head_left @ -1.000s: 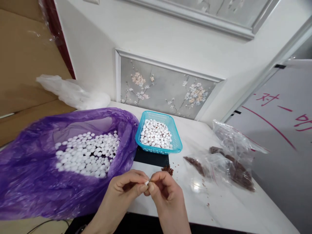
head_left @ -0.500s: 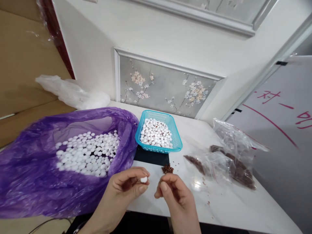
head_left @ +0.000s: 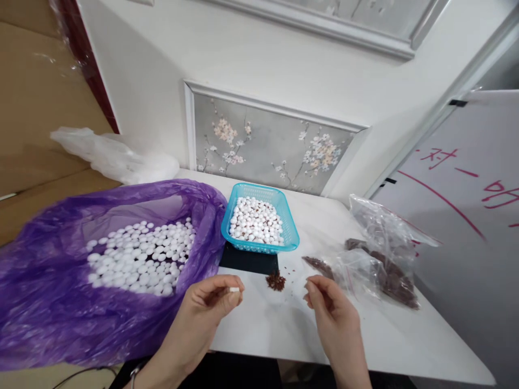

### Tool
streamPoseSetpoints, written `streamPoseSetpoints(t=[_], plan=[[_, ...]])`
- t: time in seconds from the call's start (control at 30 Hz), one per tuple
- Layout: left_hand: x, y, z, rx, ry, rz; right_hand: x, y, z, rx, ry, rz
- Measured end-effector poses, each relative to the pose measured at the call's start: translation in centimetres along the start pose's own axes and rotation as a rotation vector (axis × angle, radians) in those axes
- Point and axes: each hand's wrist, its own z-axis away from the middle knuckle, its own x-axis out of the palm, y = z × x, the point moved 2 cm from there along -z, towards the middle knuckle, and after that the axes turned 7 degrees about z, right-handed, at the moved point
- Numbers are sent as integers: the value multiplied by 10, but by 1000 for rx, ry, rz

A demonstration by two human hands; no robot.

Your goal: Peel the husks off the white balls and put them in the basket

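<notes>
A small white ball [head_left: 234, 289] is pinched between the thumb and fingertips of my left hand [head_left: 200, 310], above the white table in front of the purple bag. Thumb and forefinger of my right hand [head_left: 338, 321] are pressed together just in front of the clear bags; whether anything tiny sits between them is hidden. Between the hands lies a small heap of reddish-brown bits [head_left: 276, 281], with loose crumbs beside it. Behind the heap a blue plastic basket [head_left: 292, 232] holds many white balls flecked with brown. The open purple plastic bag [head_left: 52, 308] at left holds many plain white balls.
Clear zip bags [head_left: 395, 283] with brown contents lie at right, a smaller brown portion [head_left: 318, 265] beside them. A black flat piece [head_left: 248, 260] lies under the basket's front. White plastic [head_left: 121, 159] is bunched behind the purple bag. A whiteboard [head_left: 462, 216] stands at right.
My right hand has moved right, away from the left hand and the brown heap, towards the clear bags. My left hand still holds the white ball, now turned slightly. The view has shifted a little.
</notes>
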Motion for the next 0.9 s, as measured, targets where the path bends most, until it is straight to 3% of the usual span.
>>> streamPoseSetpoints(t=[0.2,0.33,0.47,0.53,0.63,0.7,0.8,0.9], plan=[[11,3,1,-24,-74,-94,28,0,-18,-242,-195,408],[9,5,4,55,-95,-192,37,-5,-19,-244,-185,470],[18,11,-9,120,-26,-320,40,-4,-17,-239,-180,507],[30,16,-25,213,1,-438,41,-2,-16,-237,-173,516],[51,29,-52,460,-27,-695,43,0,-14,-239,-163,528],[56,38,-65,532,-50,-783,43,2,-13,-243,-161,531],[43,56,-66,579,-30,-974,43,4,-12,-248,-157,517],[2,78,-59,537,47,-1300,43,6,-12,-238,-133,484]])
